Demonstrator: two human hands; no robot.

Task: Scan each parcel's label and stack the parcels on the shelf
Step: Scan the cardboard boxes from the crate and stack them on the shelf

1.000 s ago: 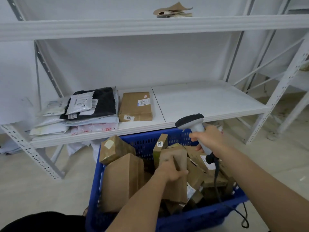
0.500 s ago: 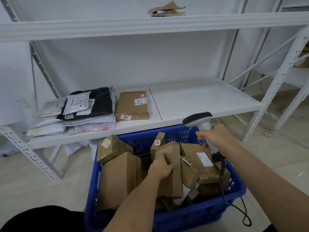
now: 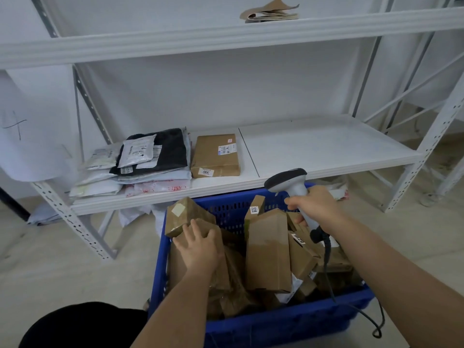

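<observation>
Left hand (image 3: 200,247) lies spread, fingers loosely bent, on a brown parcel (image 3: 190,216) at the crate's (image 3: 276,325) left side, its long axis running up-right. Right hand (image 3: 317,205) grips the scanner (image 3: 288,182), farther off, well apart to the right. Shelf (image 3: 326,149) beyond.

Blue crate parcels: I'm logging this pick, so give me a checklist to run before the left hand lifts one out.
1. Left hand on a brown parcel in the blue crate: ok.
2. Firm grip: cannot tell.
3. Scanner gripped by right hand: ok.
4. That parcel's label showing: not ok.
5. Bare room on the shelf: ok.
</observation>
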